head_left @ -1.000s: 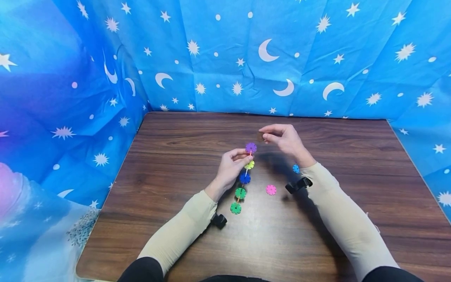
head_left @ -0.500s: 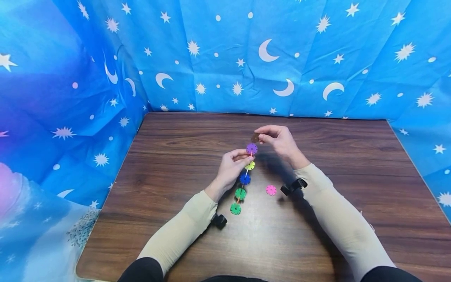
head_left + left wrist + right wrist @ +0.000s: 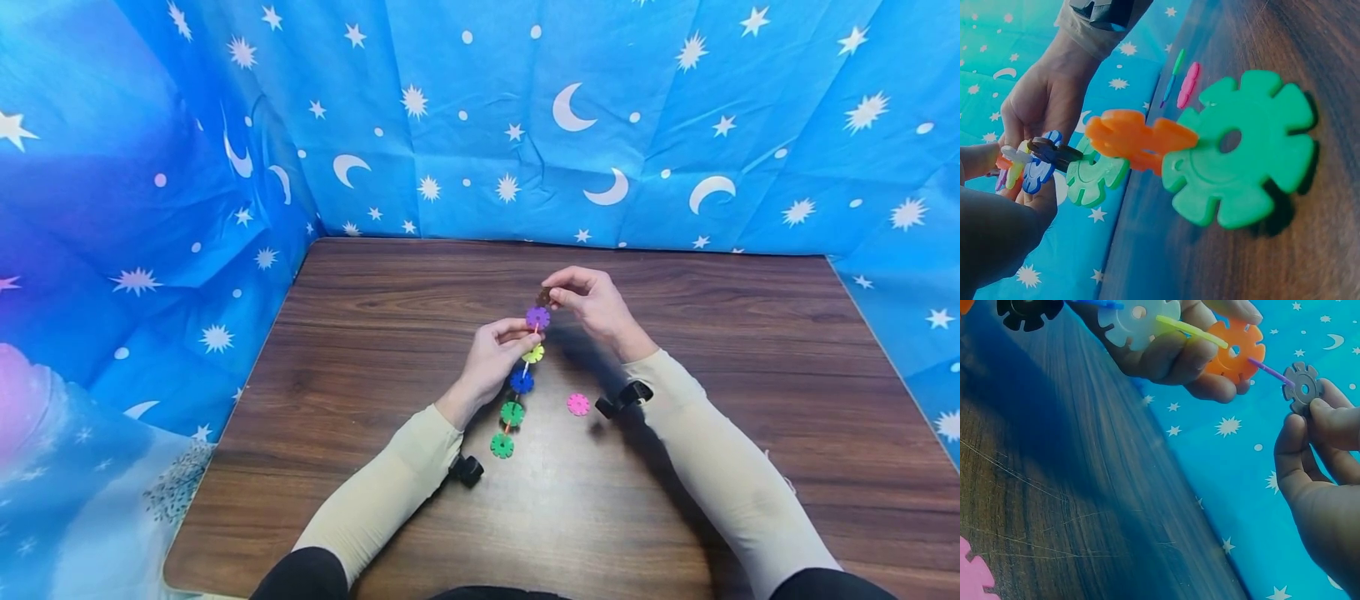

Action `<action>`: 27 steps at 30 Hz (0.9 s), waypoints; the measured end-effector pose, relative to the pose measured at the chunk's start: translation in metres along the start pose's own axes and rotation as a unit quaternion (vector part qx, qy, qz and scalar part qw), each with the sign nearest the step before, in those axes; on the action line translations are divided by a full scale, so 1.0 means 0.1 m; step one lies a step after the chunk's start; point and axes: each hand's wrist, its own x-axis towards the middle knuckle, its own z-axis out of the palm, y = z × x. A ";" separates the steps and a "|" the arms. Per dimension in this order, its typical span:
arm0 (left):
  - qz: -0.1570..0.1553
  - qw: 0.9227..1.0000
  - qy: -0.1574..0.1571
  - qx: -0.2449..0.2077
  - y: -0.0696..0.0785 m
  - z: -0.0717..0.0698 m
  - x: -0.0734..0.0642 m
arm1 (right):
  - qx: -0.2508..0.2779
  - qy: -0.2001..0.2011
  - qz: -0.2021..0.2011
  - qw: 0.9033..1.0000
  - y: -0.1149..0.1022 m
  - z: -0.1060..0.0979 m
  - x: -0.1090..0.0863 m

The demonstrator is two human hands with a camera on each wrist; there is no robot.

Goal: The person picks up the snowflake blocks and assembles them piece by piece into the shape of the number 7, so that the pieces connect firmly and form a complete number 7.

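Observation:
A chain of notched snowflake discs runs up and away from me over the table in the head view, with green (image 3: 502, 446), blue (image 3: 522, 382), yellow (image 3: 534, 353) and purple (image 3: 537, 317) discs facing up. Crosswise discs, such as an orange one (image 3: 1141, 140), link them. My left hand (image 3: 491, 354) pinches the chain near its far end, fingers around an orange disc (image 3: 1235, 351) in the right wrist view. With thumb and fingers my right hand (image 3: 594, 308) holds a brown disc (image 3: 1305, 387), whose edge meets the purple disc at the chain's tip.
On the brown wooden table (image 3: 375, 500) a loose pink disc (image 3: 577, 405) lies right of the chain. The left wrist view also shows a green and blue piece (image 3: 1174, 76) beside it. A blue star-patterned cloth (image 3: 480, 125) hangs behind the table.
My right hand has moved left with the brown disc, bringing it from apart to the purple disc. The right wrist now covers a blue disc on the table. My left hand stays nearly still.

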 end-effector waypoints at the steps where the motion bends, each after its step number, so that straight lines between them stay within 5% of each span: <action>1: 0.001 1.000 -0.002 0.000 0.00 0.00 0.00 | 0.013 -0.004 0.001 1.000 0.01 0.00 0.00; 6: -0.003 1.000 -0.008 0.006 0.02 0.00 -0.01 | 0.060 -0.023 0.010 0.998 0.05 0.00 0.00; 27: -0.018 0.998 -0.023 0.049 0.02 0.01 -0.04 | 0.072 -0.038 0.017 0.997 0.09 0.00 -0.08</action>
